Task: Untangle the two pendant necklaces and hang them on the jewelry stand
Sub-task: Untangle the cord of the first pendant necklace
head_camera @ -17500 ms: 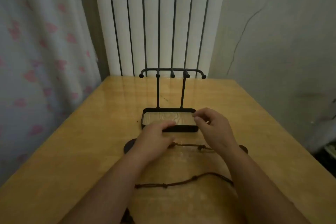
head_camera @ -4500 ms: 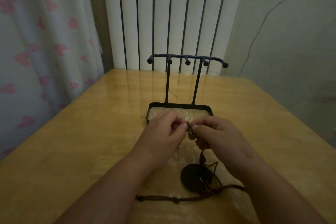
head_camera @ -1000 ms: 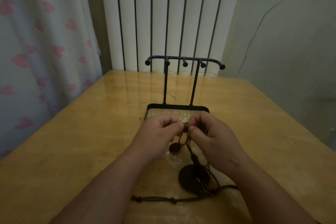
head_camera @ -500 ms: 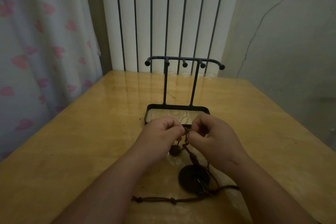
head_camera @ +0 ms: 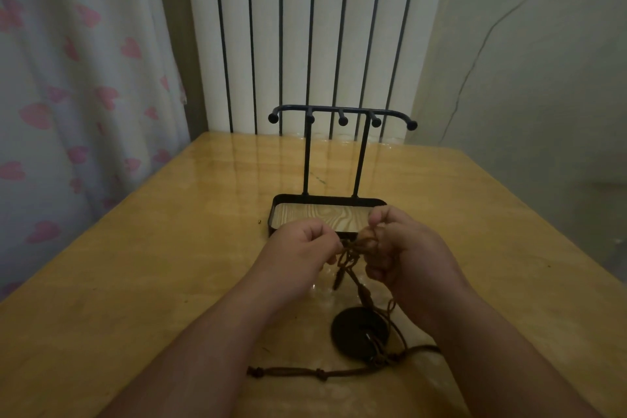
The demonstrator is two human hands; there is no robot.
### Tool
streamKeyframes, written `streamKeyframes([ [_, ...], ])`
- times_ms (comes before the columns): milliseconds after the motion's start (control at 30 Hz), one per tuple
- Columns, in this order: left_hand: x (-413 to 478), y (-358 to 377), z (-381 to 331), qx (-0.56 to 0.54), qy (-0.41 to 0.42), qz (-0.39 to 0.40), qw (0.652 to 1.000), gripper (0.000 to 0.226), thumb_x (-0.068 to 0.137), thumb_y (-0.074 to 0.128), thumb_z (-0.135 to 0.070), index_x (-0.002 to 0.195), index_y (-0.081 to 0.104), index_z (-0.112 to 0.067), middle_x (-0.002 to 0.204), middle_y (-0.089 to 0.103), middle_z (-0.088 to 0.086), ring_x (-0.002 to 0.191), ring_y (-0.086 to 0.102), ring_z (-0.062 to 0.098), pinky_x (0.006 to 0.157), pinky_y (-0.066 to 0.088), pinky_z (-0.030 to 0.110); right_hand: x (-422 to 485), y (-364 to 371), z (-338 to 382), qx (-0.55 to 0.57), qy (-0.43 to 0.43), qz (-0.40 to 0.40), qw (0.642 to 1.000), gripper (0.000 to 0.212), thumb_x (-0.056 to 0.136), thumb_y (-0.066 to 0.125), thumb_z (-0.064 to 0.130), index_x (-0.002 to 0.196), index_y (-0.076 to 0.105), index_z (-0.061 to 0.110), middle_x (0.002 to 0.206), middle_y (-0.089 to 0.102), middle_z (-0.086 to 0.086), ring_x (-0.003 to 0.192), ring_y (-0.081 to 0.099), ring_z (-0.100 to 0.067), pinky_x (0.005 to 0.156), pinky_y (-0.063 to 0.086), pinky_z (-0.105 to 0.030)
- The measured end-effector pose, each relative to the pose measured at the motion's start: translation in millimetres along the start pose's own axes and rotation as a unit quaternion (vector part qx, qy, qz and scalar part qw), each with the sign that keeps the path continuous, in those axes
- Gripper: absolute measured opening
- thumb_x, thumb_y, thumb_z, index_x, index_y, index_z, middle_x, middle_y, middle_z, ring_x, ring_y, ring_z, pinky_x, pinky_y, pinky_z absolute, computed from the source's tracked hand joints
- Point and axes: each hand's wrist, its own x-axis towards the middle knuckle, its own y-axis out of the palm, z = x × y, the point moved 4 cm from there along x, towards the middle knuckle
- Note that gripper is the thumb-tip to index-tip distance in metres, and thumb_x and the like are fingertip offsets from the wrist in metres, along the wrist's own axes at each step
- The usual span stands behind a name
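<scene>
head view: both hands were held just above the worktop [head_camera: 163, 268], close together in front of the jewelry stand [head_camera: 342, 111]. the left hand [head_camera: 302, 244] had its fingers curled and pinched the cord tangle [head_camera: 351, 249] at the fingertips. the right hand [head_camera: 403, 248] was curled round strands of the same tangle, with thumb and forefinger pinching from the opposite side. from the tangle the brown cords dropped to a dark disc pendant [head_camera: 359, 336] lying flat on the worktop beside the right wrist. a smaller dark piece [head_camera: 337, 282] hung from the cords just below the left fingertips; it was seen edge-on and its shape could not be told. a knotted cord length [head_camera: 322, 374] lay on the worktop nearest the camera, running left from the disc. the stand was upright beyond the hands, with no cord on any of its five pegs. judgement: the step in hand was the untangling. the two necklaces looked joined at the tangle, and hanging had not begun. the next move probably called for slackening the tangle rather than pulling it apart, then tracing which strand crossed which and feeding the smaller piece back through its loop. risk noted: the light was dim and the cords were the same colour, so the strands were easy to confuse, and a hard tug would tighten the knot.
</scene>
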Motion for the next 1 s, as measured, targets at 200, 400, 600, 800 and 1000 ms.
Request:
streamKeyframes([
  [200,-1,1,-2,0.004,0.005,0.001,1.0,0.021,0.093,0.055,-0.021,0.073,0.064,-0.021,0.066,0.057,-0.008,0.059,0.049,0.003,0.058,0.036,0.02,-4,-2,9,-0.123,-0.033,0.05,0.991,0.02,0.07,0.059,0.002,0.087,0.063,0.012,0.063,0.051,-0.003,0.058,0.044,-0.017,0.054,0.039,-0.031],
  [400,2,-3,0,0.022,-0.006,-0.01,1.0,0.023,0.095,0.052,-0.021,0.074,0.063,-0.018,0.061,0.053,-0.009,0.055,0.045,0.002,0.054,0.034,0.018,-5,-1,15,-0.325,-0.082,-0.052,0.941,0.017,0.087,0.061,0.013,0.08,0.071,0.024,0.083,0.07,-0.001,0.08,0.065,-0.016,0.07,0.056,-0.036],
  [600,2,-4,2,0.025,-0.026,-0.005,0.999,0.021,0.094,0.053,-0.024,0.079,0.066,-0.017,0.072,0.061,-0.003,0.064,0.053,0.012,0.059,0.043,0.027,-3,-4,8,-0.026,0.001,-0.042,0.999,0.019,0.091,0.042,0.007,0.089,0.061,0.012,0.066,0.061,-0.002,0.057,0.043,-0.016,0.058,0.035,-0.031],
  [800,0,0,4,-0.134,-0.08,0.014,0.988,0.014,0.096,0.054,-0.013,0.086,0.062,-0.007,0.088,0.075,0.01,0.08,0.075,0.024,0.079,0.06,0.046,-3,1,5,0.023,0.013,-0.031,0.999,0.015,0.085,0.04,0.006,0.085,0.054,0.012,0.061,0.053,-0.003,0.059,0.039,-0.018,0.058,0.033,-0.033],
  [1000,0,-8,2,-0.084,-0.047,-0.039,0.995,0.006,0.086,0.069,-0.01,0.081,0.066,-0.01,0.077,0.075,0.008,0.073,0.074,0.017,0.075,0.061,0.039,-8,3,14,-0.208,-0.095,-0.01,0.974,0.004,0.083,0.066,0.01,0.086,0.065,0.013,0.079,0.062,-0.002,0.059,0.057,-0.001,0.051,0.045,-0.013],
])
